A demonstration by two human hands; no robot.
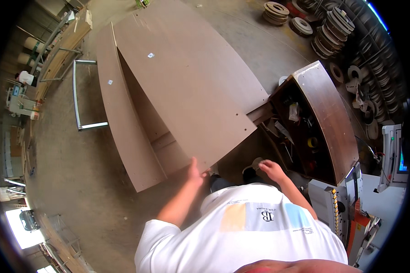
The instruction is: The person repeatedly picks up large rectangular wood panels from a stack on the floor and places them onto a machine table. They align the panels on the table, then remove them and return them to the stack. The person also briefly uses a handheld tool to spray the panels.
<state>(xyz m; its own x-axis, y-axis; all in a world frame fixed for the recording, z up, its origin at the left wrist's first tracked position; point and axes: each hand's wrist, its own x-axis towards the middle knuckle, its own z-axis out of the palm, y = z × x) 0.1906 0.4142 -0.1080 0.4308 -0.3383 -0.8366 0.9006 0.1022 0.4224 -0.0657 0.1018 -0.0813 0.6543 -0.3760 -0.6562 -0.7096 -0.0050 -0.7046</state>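
My left hand (196,174) is at the near edge of a large brown board (191,86), thumb up against its corner and fingers at the edge, partly hidden. The board lies at a slant over a stack of similar boards. To its left, a long brown strip (118,104) of board shows, with a dark wedge-shaped gap between the two. Small white labels stick to both pieces, and dark holes show near the board's right corner. My right hand (272,171) hangs in the air right of the board, fingers loosely bent and apart, holding nothing.
At right stands a dark wooden cabinet (329,118) with tools and tape inside. A machine with a screen (392,157) is beyond it. Rolls of edging strip (335,34) are stacked at the far right. A metal frame (76,98) stands left of the boards.
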